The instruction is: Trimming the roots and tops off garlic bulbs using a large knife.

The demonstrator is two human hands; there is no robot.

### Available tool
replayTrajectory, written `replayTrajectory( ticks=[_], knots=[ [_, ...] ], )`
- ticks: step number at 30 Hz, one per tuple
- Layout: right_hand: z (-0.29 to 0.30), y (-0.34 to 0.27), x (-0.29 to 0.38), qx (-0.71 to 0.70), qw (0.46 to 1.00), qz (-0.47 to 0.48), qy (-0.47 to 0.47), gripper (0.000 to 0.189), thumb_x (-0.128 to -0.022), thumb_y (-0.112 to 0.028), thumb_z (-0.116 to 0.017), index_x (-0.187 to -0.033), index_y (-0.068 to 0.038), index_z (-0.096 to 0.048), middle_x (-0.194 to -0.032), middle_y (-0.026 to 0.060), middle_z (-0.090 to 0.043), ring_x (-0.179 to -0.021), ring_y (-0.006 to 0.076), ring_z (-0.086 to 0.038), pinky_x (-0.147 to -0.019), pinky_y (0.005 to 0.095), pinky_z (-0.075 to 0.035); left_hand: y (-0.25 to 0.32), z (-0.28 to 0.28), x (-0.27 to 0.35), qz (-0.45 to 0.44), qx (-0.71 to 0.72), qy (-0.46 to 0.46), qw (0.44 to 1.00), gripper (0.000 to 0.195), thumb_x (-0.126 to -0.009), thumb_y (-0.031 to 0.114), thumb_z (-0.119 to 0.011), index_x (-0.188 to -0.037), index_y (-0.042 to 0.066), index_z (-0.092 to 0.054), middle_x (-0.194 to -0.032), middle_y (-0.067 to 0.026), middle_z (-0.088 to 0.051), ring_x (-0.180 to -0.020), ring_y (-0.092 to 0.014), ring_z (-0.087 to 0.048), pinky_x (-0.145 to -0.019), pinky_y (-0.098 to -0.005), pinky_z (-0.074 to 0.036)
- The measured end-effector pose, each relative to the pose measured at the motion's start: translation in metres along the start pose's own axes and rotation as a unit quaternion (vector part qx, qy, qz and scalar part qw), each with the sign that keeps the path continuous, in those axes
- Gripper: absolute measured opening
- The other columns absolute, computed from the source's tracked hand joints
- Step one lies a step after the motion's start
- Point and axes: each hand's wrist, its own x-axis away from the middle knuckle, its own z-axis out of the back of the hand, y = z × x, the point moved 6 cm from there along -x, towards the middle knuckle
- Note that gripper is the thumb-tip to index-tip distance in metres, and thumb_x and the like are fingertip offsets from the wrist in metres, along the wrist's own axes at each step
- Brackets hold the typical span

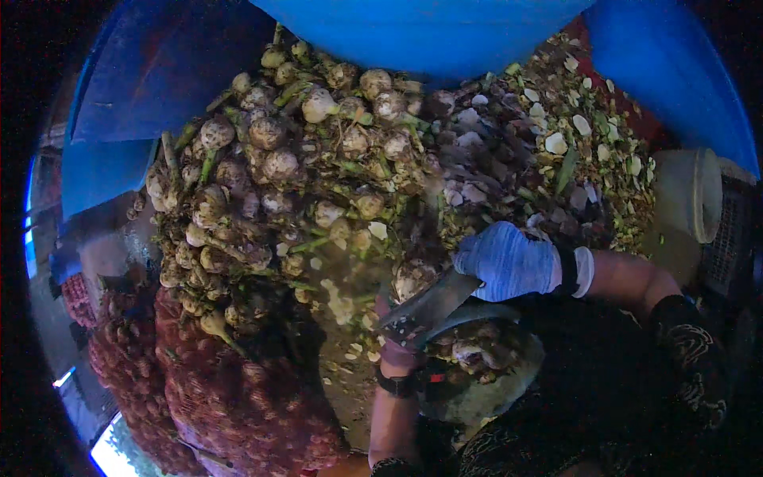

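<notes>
My right hand, in a blue knit glove with a dark wristband, is closed at the end of a broad knife blade. The handle is hidden in the glove. My left hand comes up from below, with a dark watch strap on its wrist. The blade lies across it and hides most of its fingers, so its hold cannot be told. A soil-stained garlic bulb sits just beyond the blade, close to both hands. Below the blade, a pale round container holds several garlic bulbs.
A large heap of garlic bulbs with stems fills the left and centre. Cut trimmings lie at right. Red mesh sacks stand lower left. A translucent bucket, dark crate and blue surface edge the heap.
</notes>
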Motion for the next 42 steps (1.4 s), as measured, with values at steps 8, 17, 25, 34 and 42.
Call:
replayTrajectory(
  ticks=[8,17,25,34,42],
  knots=[
    [0.0,-0.009,0.007,-0.032,0.999,0.02,0.002,0.031,-0.069,-0.035,-0.063,-0.081,-0.007,-0.059,-0.073,0.0132,-0.059,-0.069,0.0346,-0.061,-0.056,0.0463,-0.046,-0.009,-0.015,0.022,-0.11,0.03,-0.062,0.992,0.038,-0.092,0.023,-0.05,-0.123,0.003,-0.049,-0.121,-0.0112,-0.055,-0.11,-0.021,-0.053,-0.093,-0.0347,-0.045],
    [-0.04,0.042,0.029,0.025,0.998,-0.065,0.005,0.029,-0.067,-0.033,-0.064,-0.08,-0.007,-0.062,-0.072,0.0144,-0.06,-0.066,0.0355,-0.059,-0.057,0.0455,-0.046,-0.012,-0.029,0.002,-0.01,-0.167,-0.071,0.983,0.056,-0.094,0.05,-0.035,-0.116,0.001,-0.053,-0.11,-0.0109,-0.06,-0.099,-0.022,-0.058,-0.087,-0.0334,-0.047],
    [-0.017,0.093,0.051,-0.084,0.975,-0.185,0.087,0.039,-0.07,-0.036,-0.071,-0.095,-0.008,-0.065,-0.082,0.0128,-0.065,-0.071,0.0303,-0.064,-0.065,0.0404,-0.049,0.057,-0.061,-0.001,-0.183,0.031,-0.011,0.983,0.054,-0.087,0.055,-0.045,-0.115,0.009,-0.053,-0.104,-0.0078,-0.06,-0.09,-0.022,-0.06,-0.079,-0.0363,-0.05],
    [-0.019,0.047,0.032,-0.463,0.85,-0.251,0.026,0.032,-0.069,-0.024,-0.075,-0.087,-0.002,-0.062,-0.069,0.0026,-0.061,-0.065,0.0111,-0.057,-0.059,0.0285,-0.046,0.011,-0.061,-0.026,-0.13,0.499,-0.082,0.853,0.047,-0.086,0.048,-0.052,-0.118,0.013,-0.054,-0.115,-0.0093,-0.058,-0.108,-0.031,-0.053,-0.095,-0.0422,-0.041],
    [-0.014,0.071,0.033,-0.419,0.861,-0.277,0.08,0.023,-0.065,-0.017,-0.07,-0.081,-0.004,-0.06,-0.063,0.001,-0.056,-0.058,0.0094,-0.054,-0.053,0.0268,-0.044,0.033,-0.018,-0.023,-0.22,-0.002,0.129,0.967,0.046,-0.078,0.005,-0.066,-0.121,0.005,-0.05,-0.117,-0.0102,-0.055,-0.1,-0.024,-0.056,-0.087,-0.0371,-0.048]
  ],
)
